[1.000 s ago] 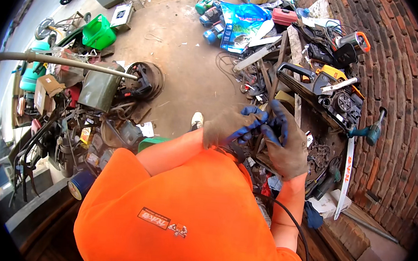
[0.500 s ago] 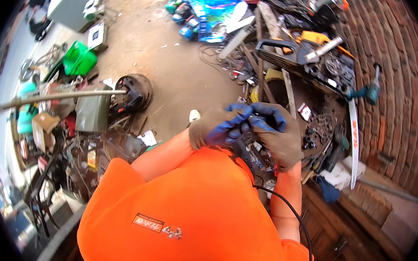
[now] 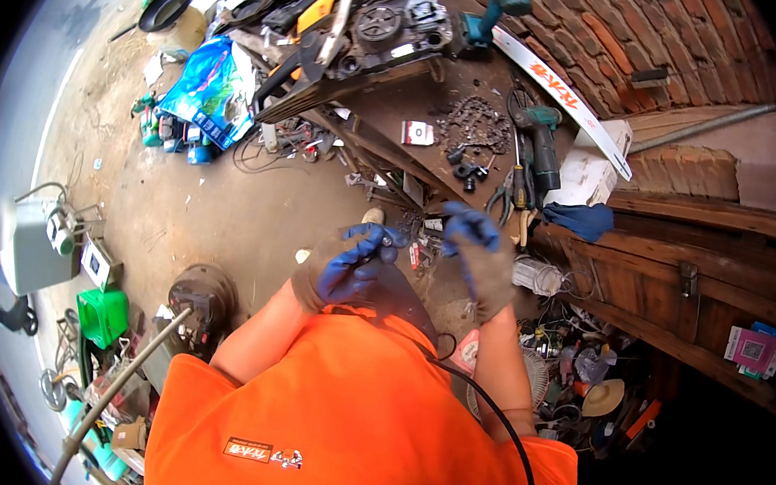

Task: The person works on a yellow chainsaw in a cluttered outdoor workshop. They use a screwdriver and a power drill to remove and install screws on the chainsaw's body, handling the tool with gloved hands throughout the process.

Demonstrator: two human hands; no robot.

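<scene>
Both hands wear blue-and-grey work gloves and are held in front of my orange shirt. My left hand (image 3: 341, 264) is closed, with a small dark rounded part (image 3: 391, 241) at its fingertips; its exact kind is unclear. My right hand (image 3: 480, 259) is apart from it, fingers extended toward the bench and slightly blurred, with nothing visible in them. Nearest it on the wooden bench are pliers (image 3: 501, 195), screwdrivers (image 3: 522, 187) and a small black part (image 3: 471, 173). Behind these lie a heap of saw chain (image 3: 479, 124) and a small white-and-red box (image 3: 418, 133).
A partly dismantled chainsaw (image 3: 377, 27) sits on the bench's far side. A green-and-black power tool (image 3: 541, 150) and a long white guide bar (image 3: 559, 92) lie right. A blue cloth (image 3: 581, 220) hangs over the edge. A black cable (image 3: 494, 406) crosses my right arm.
My view has swung right toward the bench. My hands, close together before, have come apart; the left keeps the small part while the right has moved away from it.
</scene>
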